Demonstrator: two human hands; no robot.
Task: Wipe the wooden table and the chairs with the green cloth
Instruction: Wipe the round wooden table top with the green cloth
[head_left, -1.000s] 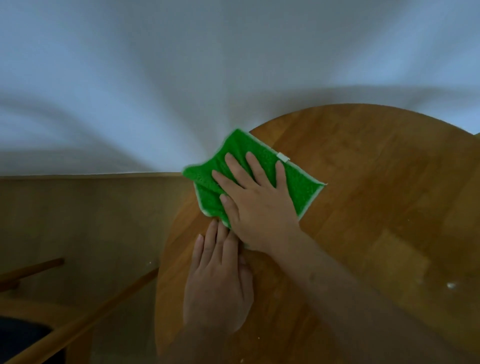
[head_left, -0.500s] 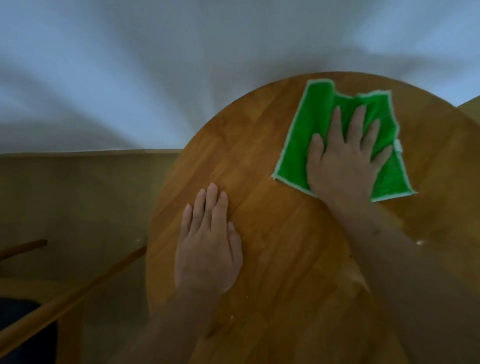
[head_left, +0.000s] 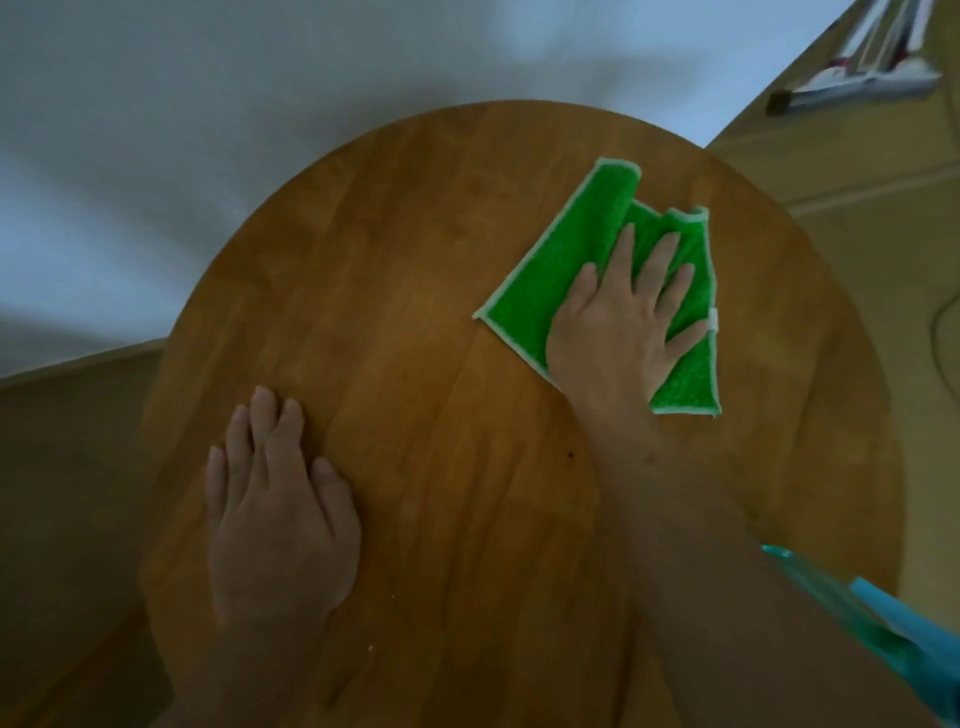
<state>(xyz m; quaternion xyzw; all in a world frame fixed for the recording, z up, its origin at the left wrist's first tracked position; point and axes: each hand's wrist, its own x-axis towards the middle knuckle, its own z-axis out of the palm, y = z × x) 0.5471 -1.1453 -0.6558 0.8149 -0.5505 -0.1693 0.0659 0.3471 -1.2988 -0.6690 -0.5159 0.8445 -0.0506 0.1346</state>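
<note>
Wiping a round wooden table (head_left: 415, 291) with a green cloth (head_left: 561, 270).
Right hand (head_left: 623, 322) flat, fingers spread, pressing the partly folded cloth on the far right; left hand (head_left: 278, 514) flat on bare wood, fingers together.

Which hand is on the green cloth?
The right hand. It lies flat with fingers spread on the green cloth, toward the far right of the wooden table. The left hand rests on bare wood, apart from the cloth.
</note>
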